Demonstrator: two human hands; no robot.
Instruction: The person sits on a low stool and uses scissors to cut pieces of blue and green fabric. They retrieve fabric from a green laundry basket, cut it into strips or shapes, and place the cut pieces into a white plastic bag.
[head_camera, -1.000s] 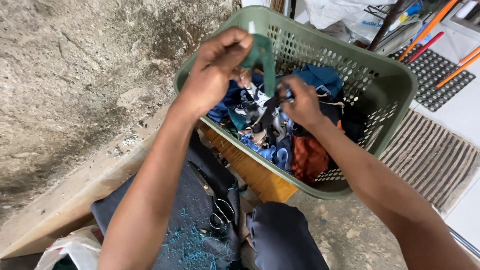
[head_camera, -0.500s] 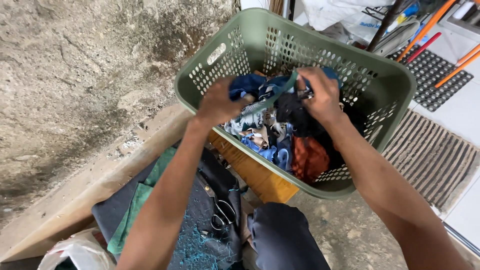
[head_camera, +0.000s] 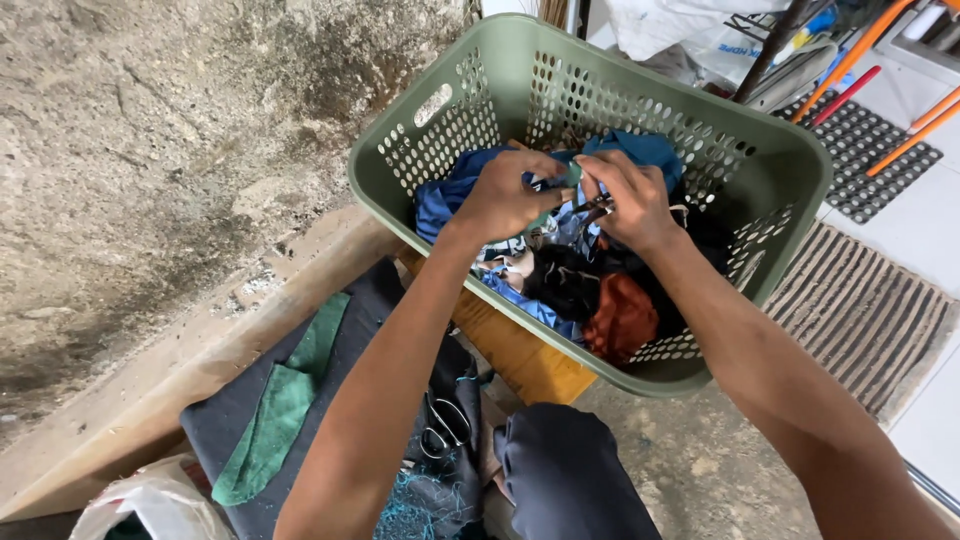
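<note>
A green perforated plastic basket (head_camera: 520, 80) stands in front of me, filled with several cloth scraps in blue, black, white and rust. My left hand (head_camera: 505, 195) and my right hand (head_camera: 630, 200) are both inside it, close together. Each pinches a part of the same small green and blue scrap (head_camera: 572, 180) above the pile. A long green strip of cloth (head_camera: 285, 400) lies on the dark fabric (head_camera: 230, 425) spread over my lap at the lower left.
Scissors (head_camera: 445, 425) and tangled teal thread (head_camera: 420, 500) rest on the dark fabric. A rough concrete wall (head_camera: 150, 150) fills the left. A wooden board (head_camera: 520, 355) sits under the basket. A ribbed mat (head_camera: 870, 310) and a black rubber mat (head_camera: 870, 150) lie to the right.
My left hand held the green strip up above the basket; that strip now lies on the dark fabric. Both hands have gone down into the basket and taken hold of a small scrap.
</note>
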